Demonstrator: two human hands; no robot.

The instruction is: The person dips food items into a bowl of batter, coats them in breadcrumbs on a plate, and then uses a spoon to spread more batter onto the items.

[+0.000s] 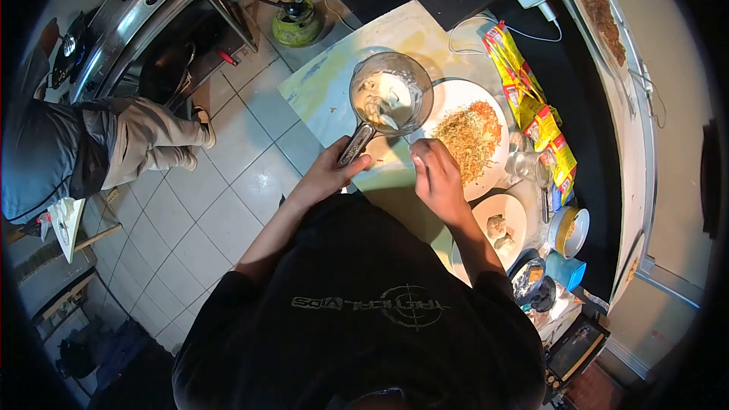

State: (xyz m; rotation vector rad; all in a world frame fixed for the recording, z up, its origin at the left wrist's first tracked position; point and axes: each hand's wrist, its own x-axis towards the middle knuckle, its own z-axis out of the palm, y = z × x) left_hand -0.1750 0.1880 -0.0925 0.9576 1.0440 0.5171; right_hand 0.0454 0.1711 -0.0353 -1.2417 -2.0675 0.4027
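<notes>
While the left hand [342, 168] wraps its fingers around the handle [357, 143] of the pan [399, 63], the right hand [438, 175] is half closed, its fingers bent together by the near-left rim of the plate [454, 91]; whether they pinch anything, I cannot tell. Inward from the far-left corner of the table [323, 64], the pan holds a pale, creamy mix [373, 99], partly up its wall. Brown and orange flakes [465, 140] lie heaped on the plate, towards the table's right edge.
</notes>
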